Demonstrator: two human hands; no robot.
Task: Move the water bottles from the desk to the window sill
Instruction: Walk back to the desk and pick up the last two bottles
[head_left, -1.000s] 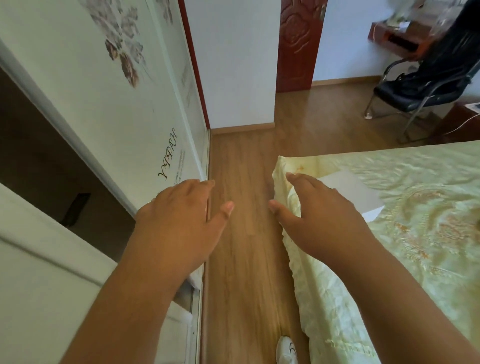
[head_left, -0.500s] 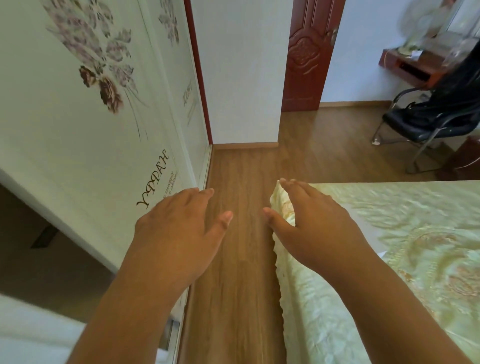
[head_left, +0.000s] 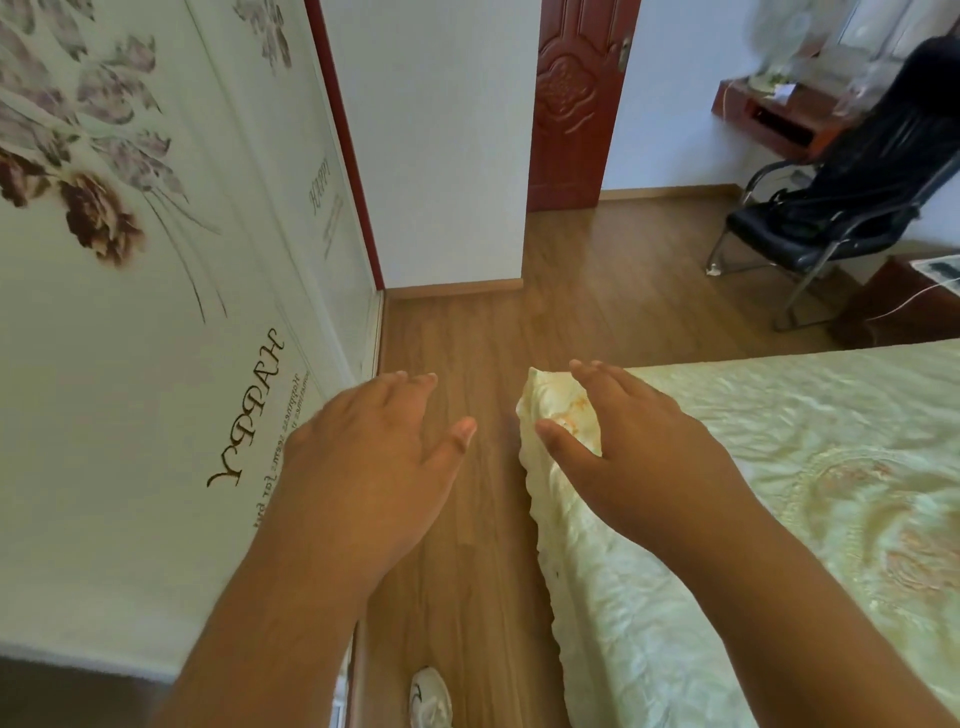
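I had both hands out in front, palms down and empty: the left hand (head_left: 363, 467) spread loosely over the wooden floor (head_left: 467, 338), the right hand (head_left: 639, 452) likewise slack above the corner of the pale green bedspread (head_left: 779, 441). I could make out no water bottles; the desk (head_left: 779, 111) stood far off, blurred, behind a black chair (head_left: 831, 208).
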